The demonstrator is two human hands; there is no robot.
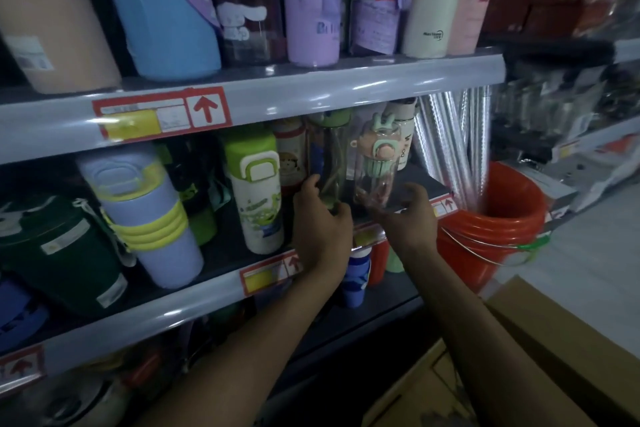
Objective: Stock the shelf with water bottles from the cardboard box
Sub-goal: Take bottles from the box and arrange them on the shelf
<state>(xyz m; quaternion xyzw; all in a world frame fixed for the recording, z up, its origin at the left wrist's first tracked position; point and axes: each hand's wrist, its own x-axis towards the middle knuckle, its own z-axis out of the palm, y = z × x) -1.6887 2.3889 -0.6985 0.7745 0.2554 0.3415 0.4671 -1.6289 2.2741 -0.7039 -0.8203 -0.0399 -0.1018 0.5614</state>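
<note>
Two clear bottles stand near the right end of the middle shelf (221, 284). My left hand (320, 218) is wrapped around the base of the clear bottle with the green lid (327, 156). Just right of it stands a clear bottle with a pale green and pink cartoon lid (375, 163). My right hand (405, 215) hovers at that bottle's base with its fingers spread, and I cannot tell whether it touches. The cardboard box (540, 354) lies open at the lower right, its inside hidden.
Tall flasks fill the upper shelf (311, 94). A white and green bottle (258, 194), a lilac and yellow bottle (145, 215) and a dark green jug (59, 253) crowd the middle shelf's left. A red bucket (491, 232) holding shiny rolls stands right of the shelf.
</note>
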